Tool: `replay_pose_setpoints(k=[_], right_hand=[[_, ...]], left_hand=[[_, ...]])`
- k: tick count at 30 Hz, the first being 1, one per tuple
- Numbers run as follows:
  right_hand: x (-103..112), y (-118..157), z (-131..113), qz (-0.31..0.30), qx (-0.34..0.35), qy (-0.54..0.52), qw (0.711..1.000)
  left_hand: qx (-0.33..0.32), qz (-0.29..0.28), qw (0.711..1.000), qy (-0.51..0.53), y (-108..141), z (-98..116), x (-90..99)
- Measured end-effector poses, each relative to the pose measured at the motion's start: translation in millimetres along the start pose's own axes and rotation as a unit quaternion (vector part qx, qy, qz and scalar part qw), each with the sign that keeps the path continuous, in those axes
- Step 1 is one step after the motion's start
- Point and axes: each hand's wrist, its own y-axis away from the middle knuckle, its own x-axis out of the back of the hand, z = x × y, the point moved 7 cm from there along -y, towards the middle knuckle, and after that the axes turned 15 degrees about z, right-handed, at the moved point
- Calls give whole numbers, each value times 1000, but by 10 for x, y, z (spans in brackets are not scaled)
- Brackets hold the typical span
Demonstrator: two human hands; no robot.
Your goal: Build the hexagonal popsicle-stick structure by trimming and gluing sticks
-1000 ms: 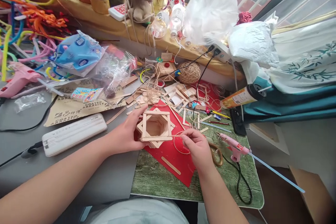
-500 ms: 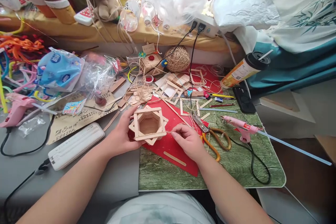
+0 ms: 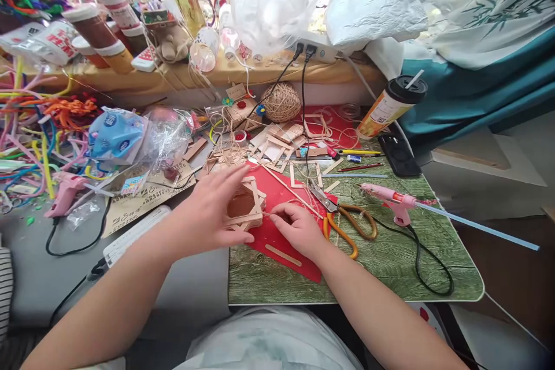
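Observation:
A small box of stacked craft sticks [image 3: 255,199], with a many-sided hollow, stands over the red paper. My left hand [image 3: 203,214] is across its left side, fingers stretched out and thumb apart along the front. That hand covers much of the box, and whether its palm touches it is hidden. To the right, my right hand [image 3: 297,228] pinches a thin piece of twine [image 3: 266,214] that reaches the box's right corner. A loose craft stick [image 3: 283,255] lies on the red paper [image 3: 303,269] just below.
Scissors with orange handles [image 3: 347,222] and a pink glue gun [image 3: 390,199] lie to the right. Behind are loose sticks, a twine ball [image 3: 281,102] and a lidded cup [image 3: 392,105]. At left are a white power strip [image 3: 134,234], another glue gun [image 3: 67,193] and pipe cleaners.
My left hand has moved from gripping the box's left side to lying across it with fingers extended. The right hand still pinches the twine. The view has shifted slightly.

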Motion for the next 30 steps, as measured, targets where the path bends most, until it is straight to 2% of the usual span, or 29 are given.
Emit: replay_pose_setpoints(k=[2, 4, 8, 15, 20, 24, 30], right_hand=[[-9, -2, -12, -4, 6, -10, 1000], [-17, -6, -33, -9, 12, -20, 1000], [-19, -15, -79, -10, 31, -36, 999], [-40, -29, -75, -7, 34, -102, 994], [19, -34, -110, 8, 35, -147, 989], [142, -46, -133, 35, 32, -163, 985], [251, -76, -83, 62, 16, -167, 984]], left_hand=[[-20, -58, 997, -49, -121, 177, -96], [-14, -96, 991, -93, -192, 218, -213], [5, -97, 987, -127, -246, 124, -310], [-12, -86, 991, -103, -295, 150, -169], [26, -90, 993, -75, -260, 186, -36], [72, -62, 995, -12, -192, 95, 41], [127, 35, 987, 95, -100, -101, 103]])
